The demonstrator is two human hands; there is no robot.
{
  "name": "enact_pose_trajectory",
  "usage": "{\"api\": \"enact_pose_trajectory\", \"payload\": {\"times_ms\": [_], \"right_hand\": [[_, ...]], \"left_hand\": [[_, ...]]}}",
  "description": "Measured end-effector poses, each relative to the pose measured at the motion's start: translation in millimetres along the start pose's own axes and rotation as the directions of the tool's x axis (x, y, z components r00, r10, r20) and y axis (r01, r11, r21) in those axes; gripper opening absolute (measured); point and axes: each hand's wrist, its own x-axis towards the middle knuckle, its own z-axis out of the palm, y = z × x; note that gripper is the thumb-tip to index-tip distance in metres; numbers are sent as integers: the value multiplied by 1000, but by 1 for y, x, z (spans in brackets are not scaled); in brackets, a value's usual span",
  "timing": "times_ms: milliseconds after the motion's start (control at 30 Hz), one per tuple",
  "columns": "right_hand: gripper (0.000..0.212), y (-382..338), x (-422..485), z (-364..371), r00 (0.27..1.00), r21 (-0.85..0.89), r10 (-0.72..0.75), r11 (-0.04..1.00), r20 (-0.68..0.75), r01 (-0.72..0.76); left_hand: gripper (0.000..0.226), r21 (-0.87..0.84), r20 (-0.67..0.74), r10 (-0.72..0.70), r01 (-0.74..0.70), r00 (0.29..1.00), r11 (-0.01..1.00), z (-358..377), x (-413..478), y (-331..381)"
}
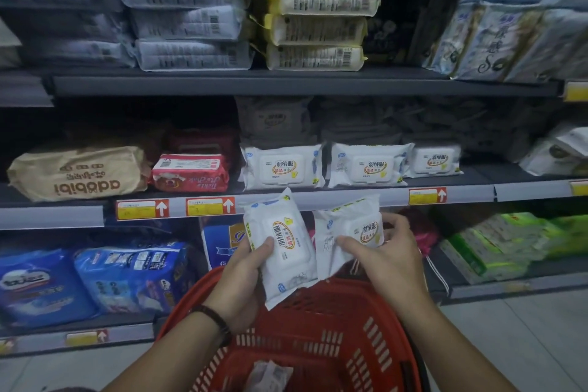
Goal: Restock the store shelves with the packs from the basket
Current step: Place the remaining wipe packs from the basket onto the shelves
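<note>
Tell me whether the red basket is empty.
Not empty: one white pack lies on the bottom of the basket.

- Top shelf [286, 84]: a stack of grey packs [187, 19] just beside a stack of yellow-edged packs [318, 25].
- Middle shelf [394, 197]: a tan pack [79, 173], a red pack [191, 172], then three white packs [281, 167] in a row near the front edge.
- Bottom shelf [127, 332]: blue packs [95, 277] on the left, green packs [502, 242] on the right.
</note>
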Motion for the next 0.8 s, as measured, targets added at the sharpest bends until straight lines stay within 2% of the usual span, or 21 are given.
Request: {"api": "enact_pose_trajectory", "payload": {"times_ms": [67, 133, 233, 333, 400, 567, 700, 800], "right_hand": [[89, -1, -1, 0, 999, 37, 41, 999, -36, -40], [88, 3, 3, -2, 989, 86, 87, 993, -120, -77], [87, 6, 13, -17, 963, 154, 145, 982, -226, -112], [88, 9, 23, -45, 942, 127, 127, 988, -310, -92], [86, 11, 36, -65, 928, 89, 110, 992, -355, -84], [94, 15, 106, -105, 897, 50, 76, 997, -435, -60], [100, 19, 163, -107, 873, -31, -2, 999, -487, -15], [103, 31, 191, -96, 855, -111, -69, 994, -514, 13]], "left_hand": [[42, 138, 22, 62, -64, 998, 988, -1, -1, -3], [51, 333, 25, 142, -142, 990, 932, 0, 0, -4], [56, 609, 156, 213, -264, 965, 748, 13, 1, 3], [50, 757, 267, 275, -377, 924, 533, 39, 12, 9], [41, 820, 307, 296, -409, 904, 399, 63, 19, 14], [37, 906, 330, 272, -384, 904, 177, 117, 42, 32], [36, 914, 367, 244, -397, 898, 84, 148, 50, 37], [39, 920, 365, 208, -386, 908, 70, 158, 63, 32]]}}
